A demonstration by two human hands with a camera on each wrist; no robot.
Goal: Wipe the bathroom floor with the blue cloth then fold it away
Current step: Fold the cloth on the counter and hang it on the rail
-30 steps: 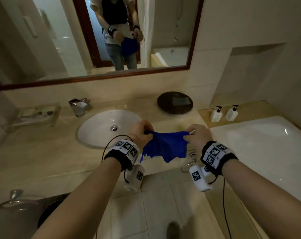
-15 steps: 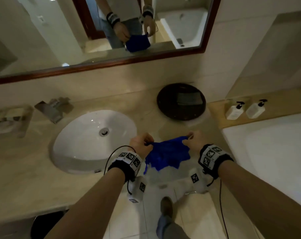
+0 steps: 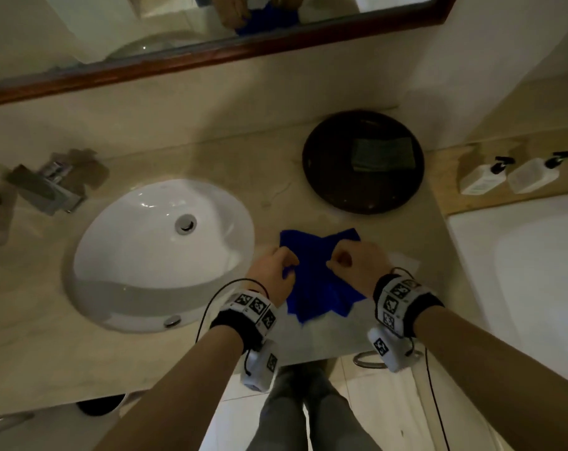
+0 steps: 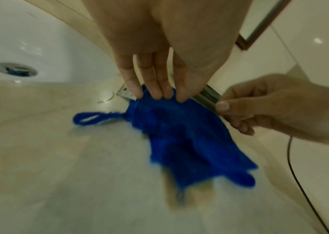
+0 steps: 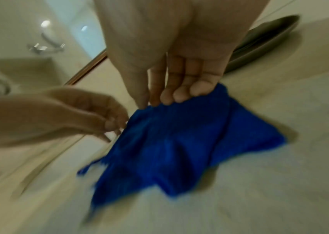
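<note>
The blue cloth [image 3: 315, 281] lies crumpled and partly spread on the beige counter [image 3: 146, 362], just right of the sink. My left hand [image 3: 276, 271] pinches its left part between thumb and fingers [image 4: 155, 88]. My right hand [image 3: 350, 265] pinches its right part, fingers curled. The far corners of the cloth stick out beyond both hands, and its near edge lies short of the counter's front edge. A small hanging loop [image 4: 93, 118] trails from the cloth [image 4: 179, 139] on the sink side. The right wrist view shows the cloth [image 5: 179, 145] drooping onto the counter below my right hand [image 5: 175, 95], with my left hand [image 5: 91, 117] beside it.
A white sink [image 3: 159, 255] with a metal faucet [image 3: 51, 187] is to the left. A dark round tray [image 3: 334, 177] stands behind the cloth. Two pump bottles [image 3: 481, 177] sit on a ledge by the white bathtub [image 3: 520, 271]. A mirror [image 3: 211, 50] hangs above; my legs [image 3: 305, 411] stand on the floor tiles below.
Both hands have carried the cloth forward and down from the air in front of the counter onto the counter top. The view has tilted downward.
</note>
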